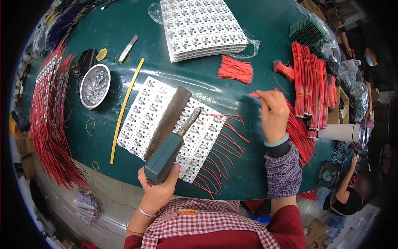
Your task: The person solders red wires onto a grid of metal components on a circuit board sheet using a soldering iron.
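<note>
My left hand (159, 189) is closed round the dark green handle of a soldering gun (165, 159). Its metal tip lies over a white circuit board panel (143, 112), on the part right of a dark flat bar (168, 122). That bar rests slantwise across the panel. Thin red wires (224, 151) stick out along the panel's right edge. Right of the panel, raised off the table, my right hand (273, 114) pinches a red wire (253, 95) between thumb and fingers; motion blurs it slightly, and most of its length is hidden.
A stack of white panels (203, 27) stands at the back, near a bundle of short red wires (235, 69). Long red wire bundles (309, 83) lie at right. At left are a bowl of solder scraps (95, 87), a yellow strip (127, 110), a knife (127, 49) and wired boards (49, 120).
</note>
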`<state>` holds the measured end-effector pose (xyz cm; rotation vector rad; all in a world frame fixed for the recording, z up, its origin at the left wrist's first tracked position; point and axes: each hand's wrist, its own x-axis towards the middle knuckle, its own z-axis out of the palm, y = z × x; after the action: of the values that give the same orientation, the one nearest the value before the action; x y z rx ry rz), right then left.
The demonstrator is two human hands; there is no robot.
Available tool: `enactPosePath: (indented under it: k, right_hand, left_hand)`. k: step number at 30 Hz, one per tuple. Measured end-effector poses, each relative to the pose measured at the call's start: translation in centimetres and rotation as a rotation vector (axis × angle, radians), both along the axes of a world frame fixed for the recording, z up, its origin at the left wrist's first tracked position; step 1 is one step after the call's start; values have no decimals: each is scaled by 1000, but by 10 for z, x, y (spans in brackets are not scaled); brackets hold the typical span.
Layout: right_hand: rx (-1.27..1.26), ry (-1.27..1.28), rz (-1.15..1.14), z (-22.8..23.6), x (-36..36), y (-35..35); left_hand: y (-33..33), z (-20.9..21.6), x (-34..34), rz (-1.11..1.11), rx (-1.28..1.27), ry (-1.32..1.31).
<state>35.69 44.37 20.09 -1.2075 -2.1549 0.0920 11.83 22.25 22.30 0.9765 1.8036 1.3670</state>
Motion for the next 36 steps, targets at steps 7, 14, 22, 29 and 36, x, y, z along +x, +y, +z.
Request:
enactPosePath:
  k: [7, 14, 22, 29, 36]
  right_hand:
    - [-106, 80, 165, -28, -27, 29]
    - [-230, 55, 220, -7, -32, -5]
    - [-385, -174, 322, -8, -28, -25]
    - [-274, -317, 312, -14, -19, -27]
    - [-222, -173, 148, -6, 17, -25]
  left_hand:
    - [-1, -2, 1, -30, 20, 34]
    - [-12, -5, -4, 84, -18, 24]
    - [-5, -4, -5, 14, 50, -20]
    - [-8, -4, -1, 62, 21, -133]
    - [-8, -4, -4, 75, 36, -181]
